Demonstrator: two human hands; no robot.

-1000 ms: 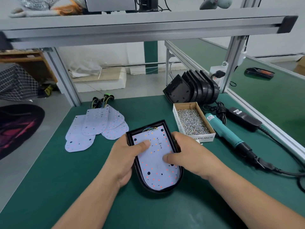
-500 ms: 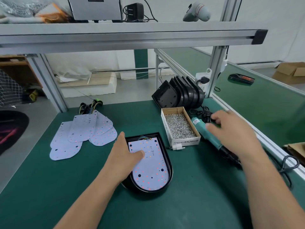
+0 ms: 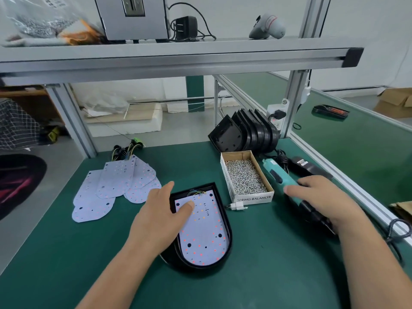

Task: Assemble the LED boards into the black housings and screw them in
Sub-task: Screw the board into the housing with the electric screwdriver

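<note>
Right, far left of the green worktop [image 3: 66, 253]: spare LED boards [image 3: 116, 188], pale flat pcs w/ red dots, fanned and overlapping nr the left edge. A wire bundle [image 3: 127, 148] sits just behind them at the back edge, its leads running to the top boards.

Mid worktop, toward the front edge: black housing [image 3: 196, 268], lying flat, rounded end toward the person. An LED board [image 3: 207, 237] sits inside it, face up, w/ coloured wires at its far end. The left hand [image 3: 160, 217] lies over the housing's left side. Its thumb presses down on the board's upper left area and its fingers run fairly straight along the outside of the left rim, not wrapped round anything.

Just right of the housing's far corner, a small white connector [image 3: 237, 206] lies on the mat, touching neither the housing nor the box. Next right is the screw box [image 3: 245, 177], an open cardboard box full of small silver screws. Behind it, at the back edge, is a stack of empty housings [image 3: 245, 132], black, standing on edge and leaning together.

Right of the box, a teal electric screwdriver [image 3: 276, 175] lies on the mat, tip pointing to the back. The right hand [image 3: 321, 197] is on top of its handle end, fingers reaching across the body. It's blurred, so can't tell if the fingers have closed round it. A black power adapter [image 3: 310, 168] lies beside the driver, nr the right edge.
</note>
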